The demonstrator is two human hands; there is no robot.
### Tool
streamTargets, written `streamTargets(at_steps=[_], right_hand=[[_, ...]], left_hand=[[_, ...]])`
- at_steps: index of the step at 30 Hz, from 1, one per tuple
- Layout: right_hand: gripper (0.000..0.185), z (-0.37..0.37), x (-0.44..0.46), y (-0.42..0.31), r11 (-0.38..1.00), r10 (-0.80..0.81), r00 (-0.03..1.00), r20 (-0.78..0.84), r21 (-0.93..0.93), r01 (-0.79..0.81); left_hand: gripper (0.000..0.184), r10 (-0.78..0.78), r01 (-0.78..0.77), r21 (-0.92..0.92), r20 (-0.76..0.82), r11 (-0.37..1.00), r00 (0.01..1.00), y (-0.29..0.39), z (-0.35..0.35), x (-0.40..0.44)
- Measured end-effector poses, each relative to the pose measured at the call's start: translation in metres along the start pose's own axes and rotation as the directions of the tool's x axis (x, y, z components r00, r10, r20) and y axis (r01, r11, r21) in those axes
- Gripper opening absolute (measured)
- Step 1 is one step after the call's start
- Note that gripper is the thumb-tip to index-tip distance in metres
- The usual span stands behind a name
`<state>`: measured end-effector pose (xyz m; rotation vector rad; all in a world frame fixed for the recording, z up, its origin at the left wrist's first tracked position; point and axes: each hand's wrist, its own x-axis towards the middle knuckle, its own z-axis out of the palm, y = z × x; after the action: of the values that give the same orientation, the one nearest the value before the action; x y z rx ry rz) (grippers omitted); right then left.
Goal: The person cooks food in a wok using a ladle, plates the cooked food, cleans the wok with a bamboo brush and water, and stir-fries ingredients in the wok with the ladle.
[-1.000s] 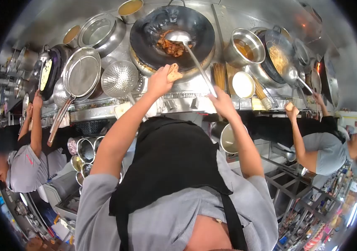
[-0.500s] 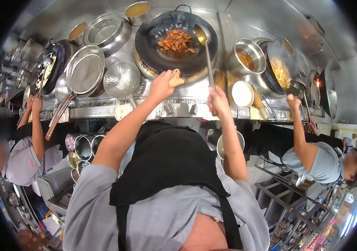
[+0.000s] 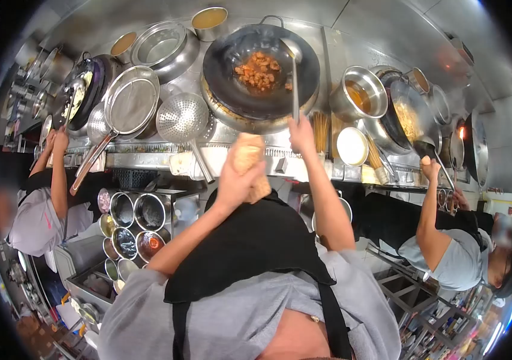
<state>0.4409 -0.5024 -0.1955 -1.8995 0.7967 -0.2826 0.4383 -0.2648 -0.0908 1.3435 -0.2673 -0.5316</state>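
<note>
My left hand is closed around a folded tan cloth, held in front of my apron and apart from the wok. My right hand grips the handle of a metal ladle. The ladle's bowl rests inside the dark wok, near its far right wall. Brown-red chunks of food lie together in the middle of the wok, which sits on a burner ring.
Left of the wok are a perforated skimmer, a mesh strainer and a steel basin. A pot of amber liquid and a white bowl stand right. Co-workers cook on both sides.
My left hand has drawn back from the wok's near rim toward my body with the cloth. My right hand has shifted inward, and the ladle's bowl has turned. The camera view has shifted slightly.
</note>
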Motion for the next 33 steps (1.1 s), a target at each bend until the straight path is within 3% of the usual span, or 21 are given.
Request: streamTargets(at_steps=[3,5,6,7,8,9,11,13,15,17,19,23,24,25,26,27,29,30,31,32,33], right_hand=[[0.027,0.003,0.008,-0.011,0.995,0.097,0.985,0.146,0.006,-0.099],[0.031,0.018,-0.005,0.019,0.993,-0.122,0.985,0.12,0.01,0.121],[0.033,0.027,-0.019,0.038,0.982,-0.146,0.98,0.132,0.139,0.128],[0.029,0.015,-0.059,-0.005,0.996,-0.017,0.995,0.1,0.089,0.008],[0.024,0.039,-0.059,0.047,0.931,-0.251,0.968,0.025,0.281,0.234],[0.024,0.03,-0.073,0.035,0.93,-0.254,0.966,0.035,0.283,0.235],[0.018,0.011,-0.101,0.006,0.848,0.069,0.987,0.145,0.513,-0.135],[0.017,0.009,-0.12,-0.004,0.78,0.115,0.976,0.183,0.592,-0.203],[0.015,0.0,-0.122,-0.009,0.704,0.155,0.963,0.22,0.659,-0.264],[0.013,-0.01,-0.116,-0.009,0.624,0.221,0.898,0.38,0.653,-0.43],[0.014,-0.017,-0.096,0.001,0.636,0.167,0.896,0.411,0.65,-0.416],[0.022,-0.019,-0.018,0.015,0.988,0.064,0.976,0.208,0.128,-0.091],[0.022,-0.014,0.004,0.027,0.987,0.065,0.978,0.197,0.134,-0.092],[0.025,-0.01,0.025,0.041,0.999,-0.051,0.978,0.2,-0.002,0.052],[0.029,-0.013,0.035,0.049,0.971,-0.163,0.962,0.219,-0.139,0.196],[0.029,-0.023,0.033,0.049,0.972,-0.163,0.965,0.204,-0.136,0.193],[0.037,-0.048,0.027,0.043,0.928,-0.182,0.918,0.352,-0.248,0.279],[0.039,-0.05,0.023,0.058,0.859,-0.269,0.906,0.327,-0.343,0.379],[0.036,-0.064,-0.002,0.037,0.868,-0.113,0.939,0.324,-0.428,0.253],[0.034,-0.075,-0.024,0.027,0.863,-0.117,0.936,0.332,-0.432,0.261],[0.034,-0.079,-0.033,0.038,0.867,-0.191,0.919,0.344,-0.38,0.323]], left_hand=[[0.053,-0.011,0.002,0.077,0.112,0.997,0.994,0.0,0.02,0.003],[0.058,-0.006,0.008,-0.01,0.184,1.0,0.983,0.004,0.027,0.003],[0.059,0.002,0.001,-0.018,0.203,1.0,0.979,0.004,0.026,0.001],[0.059,0.004,-0.001,-0.017,0.195,1.0,0.981,0.001,0.029,-0.001],[0.054,0.026,-0.025,-0.006,0.141,1.0,0.99,-0.004,0.032,-0.003],[0.048,0.047,-0.048,0.007,0.086,0.999,0.995,-0.005,0.036,-0.006],[0.048,0.024,-0.025,0.024,0.057,0.999,0.998,0.008,0.039,-0.016],[0.048,0.002,-0.004,0.043,0.034,0.999,0.999,0.031,0.041,-0.031],[0.047,-0.148,0.135,-0.166,-0.068,0.977,0.987,0.053,0.038,-0.051],[0.045,-0.131,0.103,-0.144,-0.2,0.984,0.971,0.061,0.035,-0.074],[0.044,-0.131,0.091,-0.155,-0.267,0.984,0.955,0.073,0.041,-0.099],[0.047,-0.086,0.074,-0.071,-0.185,0.995,0.979,0.075,0.057,-0.113],[0.049,-0.101,0.093,-0.057,-0.154,0.994,0.983,0.071,0.064,-0.106],[0.051,-0.113,0.108,-0.042,-0.119,0.993,0.987,0.065,0.068,-0.096],[0.057,-0.053,0.056,0.049,-0.062,0.997,0.997,0.046,0.065,-0.082],[0.058,-0.019,0.034,0.224,-0.067,0.974,0.998,0.024,0.061,-0.063],[0.057,0.068,-0.037,0.544,-0.037,0.838,0.997,-0.017,0.047,-0.013],[0.049,0.125,-0.114,0.541,0.016,0.833,0.992,-0.021,0.046,0.011],[0.047,0.154,-0.113,0.596,-0.018,0.795,0.988,-0.034,0.042,0.039],[0.045,0.229,-0.184,0.627,0.009,0.757,0.973,-0.04,0.038,0.062],[0.043,0.305,-0.259,0.738,0.077,0.622,0.949,-0.058,0.022,0.092]])
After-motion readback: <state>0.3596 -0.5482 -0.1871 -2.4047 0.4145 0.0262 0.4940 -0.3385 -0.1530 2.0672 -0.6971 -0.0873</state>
